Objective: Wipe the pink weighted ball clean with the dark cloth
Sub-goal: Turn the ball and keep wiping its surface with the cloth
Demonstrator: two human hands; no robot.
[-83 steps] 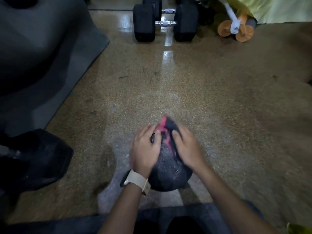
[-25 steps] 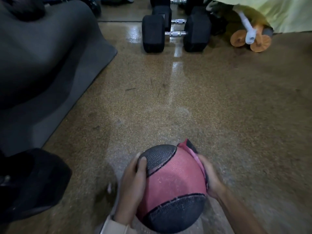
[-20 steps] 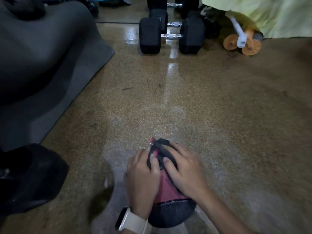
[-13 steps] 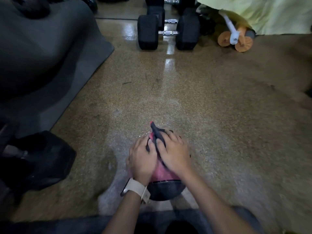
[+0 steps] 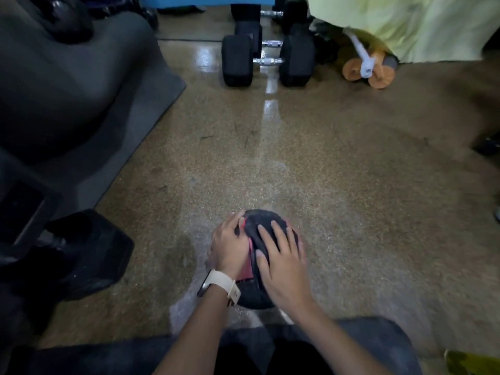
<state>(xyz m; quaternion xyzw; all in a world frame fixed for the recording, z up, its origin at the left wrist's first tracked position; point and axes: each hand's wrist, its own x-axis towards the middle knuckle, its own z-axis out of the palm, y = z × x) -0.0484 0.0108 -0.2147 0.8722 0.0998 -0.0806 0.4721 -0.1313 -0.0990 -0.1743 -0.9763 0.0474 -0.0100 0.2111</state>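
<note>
The pink weighted ball [image 5: 245, 272] rests on the speckled floor just in front of my knees; only a pink strip and its black lower panel show. The dark cloth [image 5: 259, 225] is draped over the ball's top and far side. My right hand [image 5: 281, 262] lies on the cloth with fingers spread, pressing it onto the ball. My left hand [image 5: 226, 246], with a pale watch band on its wrist, cups the ball's left side and touches the cloth's edge.
Black dumbbells [image 5: 266, 60] stand at the far end of the floor, with an orange-wheeled roller [image 5: 367, 72] and yellow-green fabric [image 5: 405, 28] to their right. A grey mat [image 5: 89, 109] covers the left side, and a black hex weight [image 5: 89, 247] sits near my left arm.
The ball, held up with its pink panel showing a second ago, is down on the floor. My right hand has slid the cloth over the top and now lies flatter and more spread.
</note>
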